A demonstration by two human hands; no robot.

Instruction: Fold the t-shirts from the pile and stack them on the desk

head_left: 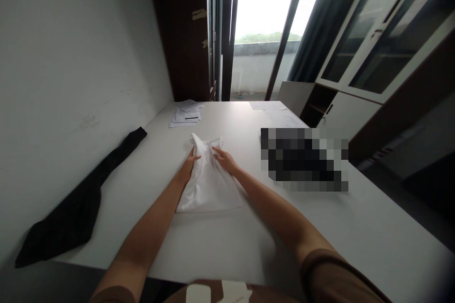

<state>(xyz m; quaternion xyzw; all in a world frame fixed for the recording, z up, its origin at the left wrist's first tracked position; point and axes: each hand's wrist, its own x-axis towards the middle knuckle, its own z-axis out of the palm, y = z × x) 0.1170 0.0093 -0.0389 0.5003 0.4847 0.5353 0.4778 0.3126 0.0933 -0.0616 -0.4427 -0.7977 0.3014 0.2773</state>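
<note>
A white garment (pixel 209 194) lies on the table in front of me, its lower edge spread wide and its upper part gathered into folds. At its upper left side my left hand (pixel 187 168) is closed on the fabric, thumb on top and the other fingers partly hidden by the cloth. My right hand (pixel 225 160) has hold of the upper right part, fingertips pressed into the folds. What kind of garment it is, I cannot tell.
Black clothing (pixel 76 208) lies along the wall at the left. Papers (pixel 186 114) rest at the far left of the white table (pixel 227 246). A dark pixelated area (pixel 302 158) covers something at the right. Beyond stand a cabinet (pixel 359 113) and a glass door (pixel 263 32).
</note>
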